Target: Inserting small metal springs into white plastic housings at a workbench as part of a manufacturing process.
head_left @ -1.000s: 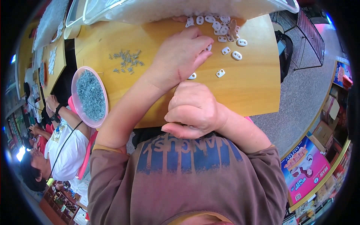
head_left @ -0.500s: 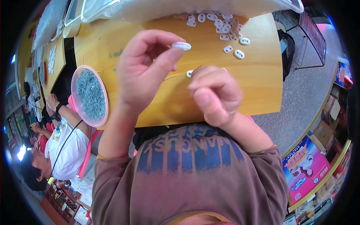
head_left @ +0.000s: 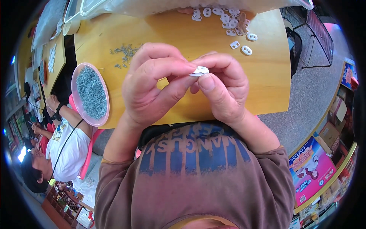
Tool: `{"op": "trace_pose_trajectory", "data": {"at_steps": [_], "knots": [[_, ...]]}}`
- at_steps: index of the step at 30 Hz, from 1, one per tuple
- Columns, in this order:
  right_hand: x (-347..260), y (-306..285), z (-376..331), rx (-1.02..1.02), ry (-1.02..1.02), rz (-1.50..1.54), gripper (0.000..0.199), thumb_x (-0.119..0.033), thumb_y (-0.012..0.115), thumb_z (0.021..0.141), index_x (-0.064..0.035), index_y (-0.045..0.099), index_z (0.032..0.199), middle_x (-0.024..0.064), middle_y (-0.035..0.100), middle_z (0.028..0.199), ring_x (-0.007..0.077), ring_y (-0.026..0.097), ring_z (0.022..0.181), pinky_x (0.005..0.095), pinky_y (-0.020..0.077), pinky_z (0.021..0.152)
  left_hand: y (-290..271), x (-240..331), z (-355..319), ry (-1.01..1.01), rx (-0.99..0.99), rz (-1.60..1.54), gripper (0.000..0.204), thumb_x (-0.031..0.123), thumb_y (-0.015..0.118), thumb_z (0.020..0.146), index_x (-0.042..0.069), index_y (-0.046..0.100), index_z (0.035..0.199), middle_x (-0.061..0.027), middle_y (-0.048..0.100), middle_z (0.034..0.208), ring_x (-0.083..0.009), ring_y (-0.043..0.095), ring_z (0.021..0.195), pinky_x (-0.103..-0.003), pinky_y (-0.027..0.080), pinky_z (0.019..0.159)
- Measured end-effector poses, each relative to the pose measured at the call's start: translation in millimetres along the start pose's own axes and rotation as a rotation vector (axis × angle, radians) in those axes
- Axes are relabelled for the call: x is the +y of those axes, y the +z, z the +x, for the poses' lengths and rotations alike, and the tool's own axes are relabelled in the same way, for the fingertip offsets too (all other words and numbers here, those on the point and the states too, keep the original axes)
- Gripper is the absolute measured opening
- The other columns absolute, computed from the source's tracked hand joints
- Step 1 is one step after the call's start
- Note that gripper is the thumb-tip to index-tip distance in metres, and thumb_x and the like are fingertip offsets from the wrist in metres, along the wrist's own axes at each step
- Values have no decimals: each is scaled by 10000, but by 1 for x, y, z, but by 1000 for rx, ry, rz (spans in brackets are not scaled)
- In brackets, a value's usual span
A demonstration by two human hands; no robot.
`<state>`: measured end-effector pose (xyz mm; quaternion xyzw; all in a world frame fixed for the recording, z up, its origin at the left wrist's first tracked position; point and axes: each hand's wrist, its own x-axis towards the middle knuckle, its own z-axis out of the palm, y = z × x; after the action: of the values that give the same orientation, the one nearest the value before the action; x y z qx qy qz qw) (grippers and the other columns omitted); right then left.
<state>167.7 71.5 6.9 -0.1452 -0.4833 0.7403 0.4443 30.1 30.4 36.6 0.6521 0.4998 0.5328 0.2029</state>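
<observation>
Above the near part of the table, my left hand (head_left: 154, 82) and my right hand (head_left: 228, 86) meet. A small white oval plastic piece (head_left: 200, 70) is pinched between them, its edge toward me and a dark slot along its side. My left thumb and forefinger grip its left end, and my right thumb and fingers press on its right end. Whether it is one part or two stacked together, I cannot tell. Several small metal screws or pins (head_left: 126, 52) lie loose on the table beyond my left hand.
To the left, a pink bowl (head_left: 107, 103) holds many small metal pieces. Loose white two-holed plastic pieces (head_left: 246, 50) lie at the far right of the table (head_left: 267, 87). A large clear bin (head_left: 160, 8) stands along the far edge. A person (head_left: 68, 152) sits at the left.
My left hand has come down and right with the white piece. My right hand has risen from the table to meet it, and both now grip the piece.
</observation>
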Motion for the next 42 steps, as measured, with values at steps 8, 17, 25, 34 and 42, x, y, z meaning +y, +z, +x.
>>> {"op": "trace_pose_trajectory", "data": {"at_steps": [8, 17, 25, 34, 42], "knots": [[4, -3, -1, 1, -114, -89, 206, -96, 479, 800, 24, 453, 965, 101, 506, 841, 108, 496, 674, 219, 427, 598, -4, -8, -9, -127, 30, 8, 207, -55, 603, 663, 23, 545, 846, -71, 508, 799, -107, 486, 633, -195, 403, 533], [-15, -27, 8, 240, -240, -142, 225, -146, 456, 776, 1, 451, 945, 105, 514, 746, 154, 469, 614, 319, 390, 613, -5, -14, -13, -261, -3, 218, 96, -24, 575, 693, 9, 566, 782, -62, 532, 738, -128, 494, 610, -209, 404, 527], [-24, -41, 9, 394, -165, -14, 228, -51, 461, 753, 54, 460, 956, 116, 539, 730, 160, 505, 604, 267, 415, 568, 7, -20, -10, -191, -168, 331, 141, 23, 620, 646, 36, 577, 779, -83, 542, 722, -209, 526, 601, -274, 424, 517], [-17, -49, 9, 447, -129, -39, 196, -10, 454, 754, 51, 469, 939, 108, 549, 760, 148, 509, 618, 242, 409, 608, 10, -33, -9, -11, -379, 513, 94, 84, 589, 667, 41, 533, 730, -84, 511, 693, -254, 505, 613, -349, 400, 527], [-17, -55, 7, 488, -153, -35, 192, -31, 463, 758, 49, 477, 932, 108, 550, 754, 139, 486, 605, 236, 394, 593, 17, -32, -5, -171, -427, 519, 89, 92, 564, 698, 45, 507, 746, -80, 489, 694, -256, 492, 640, -342, 395, 553]]}}
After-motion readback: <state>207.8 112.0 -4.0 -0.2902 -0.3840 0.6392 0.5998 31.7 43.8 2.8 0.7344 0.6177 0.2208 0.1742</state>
